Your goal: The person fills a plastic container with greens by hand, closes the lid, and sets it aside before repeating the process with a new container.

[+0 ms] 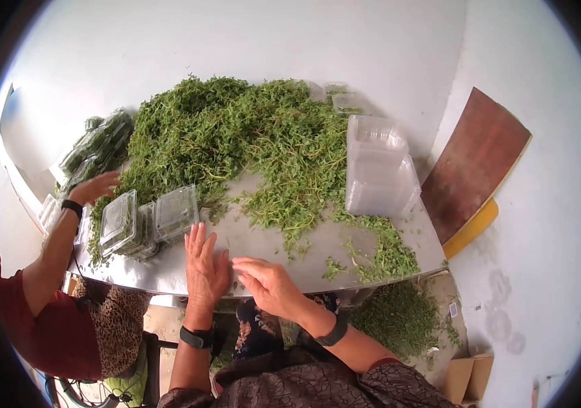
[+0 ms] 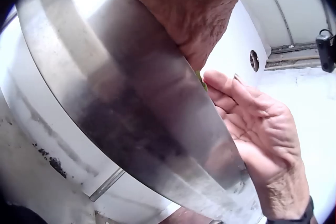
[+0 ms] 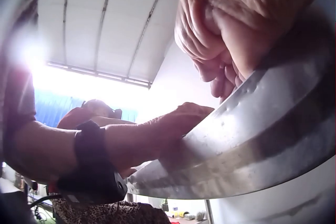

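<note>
My left hand [image 1: 207,268] rests on the metal table [image 1: 236,234] close to its front edge, fingers extended towards the clear lidded boxes [image 1: 176,209]. Beside it, my right hand [image 1: 267,282] is at the same edge, with relaxed, slightly bent fingers directed at the left hand. In the left wrist view, the palm of the right hand [image 2: 262,129] faces the camera, and a bit of green [image 2: 202,81] shows by its fingertips. Nothing is visibly gripped by either hand. The right wrist view shows the left hand [image 3: 176,124] low over the rim.
A large heap of leafy greens [image 1: 202,129] covers the table's back. Stacked empty clear trays [image 1: 382,173] stand at the right, filled packs [image 1: 96,149] at the back left. Another person's hand [image 1: 96,188] reaches in at the left. More greens [image 1: 396,319] lie below the table.
</note>
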A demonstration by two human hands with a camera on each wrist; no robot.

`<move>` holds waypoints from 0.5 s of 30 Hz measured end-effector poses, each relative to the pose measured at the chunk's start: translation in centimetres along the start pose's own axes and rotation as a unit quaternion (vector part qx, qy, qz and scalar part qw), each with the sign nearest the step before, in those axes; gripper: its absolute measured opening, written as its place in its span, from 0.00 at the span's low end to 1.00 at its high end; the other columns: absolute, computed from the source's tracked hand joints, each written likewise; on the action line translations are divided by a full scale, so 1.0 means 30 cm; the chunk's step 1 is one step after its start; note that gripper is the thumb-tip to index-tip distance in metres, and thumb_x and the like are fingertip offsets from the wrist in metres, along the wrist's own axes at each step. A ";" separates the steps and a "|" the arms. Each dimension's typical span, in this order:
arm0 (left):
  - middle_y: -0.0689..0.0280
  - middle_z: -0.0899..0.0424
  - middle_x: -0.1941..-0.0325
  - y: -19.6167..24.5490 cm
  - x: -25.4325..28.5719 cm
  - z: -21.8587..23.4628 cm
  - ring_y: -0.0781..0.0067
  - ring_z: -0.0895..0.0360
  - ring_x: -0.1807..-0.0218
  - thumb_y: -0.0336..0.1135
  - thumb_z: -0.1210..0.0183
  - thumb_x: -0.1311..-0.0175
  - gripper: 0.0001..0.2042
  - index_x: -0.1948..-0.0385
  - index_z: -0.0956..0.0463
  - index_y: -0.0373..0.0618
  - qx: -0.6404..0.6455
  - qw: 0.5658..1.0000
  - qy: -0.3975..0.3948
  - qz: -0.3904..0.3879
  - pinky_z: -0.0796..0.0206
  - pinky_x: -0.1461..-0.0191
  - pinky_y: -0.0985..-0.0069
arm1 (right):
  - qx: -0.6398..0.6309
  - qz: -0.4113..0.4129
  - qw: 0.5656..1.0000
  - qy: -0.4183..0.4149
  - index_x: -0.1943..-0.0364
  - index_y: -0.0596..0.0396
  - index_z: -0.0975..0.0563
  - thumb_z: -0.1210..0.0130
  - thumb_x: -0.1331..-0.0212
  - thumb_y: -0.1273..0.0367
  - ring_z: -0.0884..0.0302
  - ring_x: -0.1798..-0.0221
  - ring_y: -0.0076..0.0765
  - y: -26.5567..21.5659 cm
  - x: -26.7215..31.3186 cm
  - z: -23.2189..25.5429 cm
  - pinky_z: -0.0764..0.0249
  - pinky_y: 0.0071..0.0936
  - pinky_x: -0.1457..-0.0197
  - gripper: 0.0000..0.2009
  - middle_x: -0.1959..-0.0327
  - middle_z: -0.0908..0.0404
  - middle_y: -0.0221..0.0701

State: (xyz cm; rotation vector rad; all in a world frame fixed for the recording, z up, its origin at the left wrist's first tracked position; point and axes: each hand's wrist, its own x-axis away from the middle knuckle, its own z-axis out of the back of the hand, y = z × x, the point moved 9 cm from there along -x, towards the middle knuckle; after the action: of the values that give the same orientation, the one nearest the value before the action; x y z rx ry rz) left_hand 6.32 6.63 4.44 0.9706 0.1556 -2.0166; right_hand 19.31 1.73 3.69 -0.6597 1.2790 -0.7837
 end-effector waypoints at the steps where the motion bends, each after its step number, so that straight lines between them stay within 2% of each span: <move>1: 0.46 0.36 0.34 0.002 -0.004 0.002 0.41 0.44 0.30 0.26 0.42 0.46 0.20 0.48 0.30 0.35 0.001 1.000 0.002 -0.002 0.57 0.27 0.46 | 0.033 0.007 0.999 0.005 0.52 0.63 0.24 0.46 0.39 0.74 0.20 0.52 0.43 -0.022 0.005 0.024 0.24 0.31 0.50 0.12 0.48 0.22 0.44; 2: 0.46 0.36 0.34 0.004 -0.003 0.009 0.41 0.44 0.30 0.26 0.42 0.46 0.20 0.49 0.30 0.35 0.000 1.000 0.010 -0.003 0.57 0.27 0.46 | 0.034 0.007 0.999 0.005 0.52 0.63 0.24 0.46 0.39 0.74 0.20 0.52 0.43 -0.043 0.007 0.058 0.24 0.31 0.50 0.12 0.48 0.22 0.44; 4: 0.46 0.35 0.35 0.009 0.003 0.012 0.41 0.43 0.30 0.26 0.42 0.46 0.19 0.50 0.30 0.36 0.003 1.000 0.017 -0.002 0.56 0.27 0.46 | 0.215 0.114 0.966 0.089 0.55 0.63 0.23 0.43 0.43 0.74 0.22 0.50 0.48 -0.192 0.004 0.198 0.25 0.37 0.47 0.12 0.47 0.23 0.44; 6: 0.46 0.34 0.35 0.002 0.001 0.010 0.41 0.43 0.30 0.25 0.42 0.46 0.17 0.52 0.29 0.36 -0.005 1.000 0.015 0.016 0.56 0.27 0.46 | 0.336 0.121 0.924 0.138 0.58 0.64 0.23 0.41 0.49 0.77 0.25 0.48 0.51 -0.286 -0.014 0.344 0.26 0.39 0.47 0.12 0.50 0.22 0.46; 8: 0.46 0.34 0.35 0.000 0.003 0.009 0.42 0.43 0.30 0.25 0.42 0.46 0.17 0.53 0.29 0.36 -0.008 1.000 0.015 0.013 0.55 0.28 0.47 | 0.454 0.113 0.864 0.188 0.59 0.64 0.23 0.40 0.50 0.75 0.25 0.48 0.49 -0.336 -0.025 0.475 0.28 0.41 0.44 0.13 0.51 0.22 0.46; 10: 0.46 0.34 0.36 -0.005 0.008 0.006 0.42 0.43 0.30 0.25 0.42 0.46 0.17 0.53 0.28 0.36 -0.010 1.000 0.016 0.012 0.55 0.28 0.47 | 0.497 0.077 0.837 0.213 0.59 0.64 0.22 0.41 0.50 0.74 0.25 0.49 0.49 -0.337 -0.038 0.587 0.30 0.42 0.43 0.12 0.51 0.22 0.46; 13: 0.46 0.33 0.36 -0.002 0.008 0.006 0.42 0.43 0.30 0.25 0.41 0.47 0.15 0.56 0.27 0.35 -0.007 1.000 0.022 0.007 0.55 0.27 0.47 | 0.543 0.061 0.817 0.186 0.60 0.64 0.21 0.41 0.50 0.74 0.25 0.50 0.50 -0.288 -0.056 0.666 0.32 0.42 0.43 0.12 0.53 0.20 0.45; 15: 0.46 0.31 0.38 -0.003 0.004 0.009 0.41 0.42 0.31 0.25 0.41 0.47 0.12 0.61 0.25 0.34 -0.003 1.000 0.014 0.022 0.54 0.27 0.48 | 0.543 0.057 0.819 0.175 0.61 0.63 0.21 0.41 0.50 0.74 0.25 0.51 0.49 -0.242 -0.068 0.694 0.32 0.41 0.44 0.12 0.54 0.19 0.44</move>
State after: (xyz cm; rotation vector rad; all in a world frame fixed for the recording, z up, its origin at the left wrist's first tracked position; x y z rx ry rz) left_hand 6.06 6.47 4.53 0.9910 0.1550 -1.9606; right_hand 38.54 -0.78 14.36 0.5103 0.9442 -1.3883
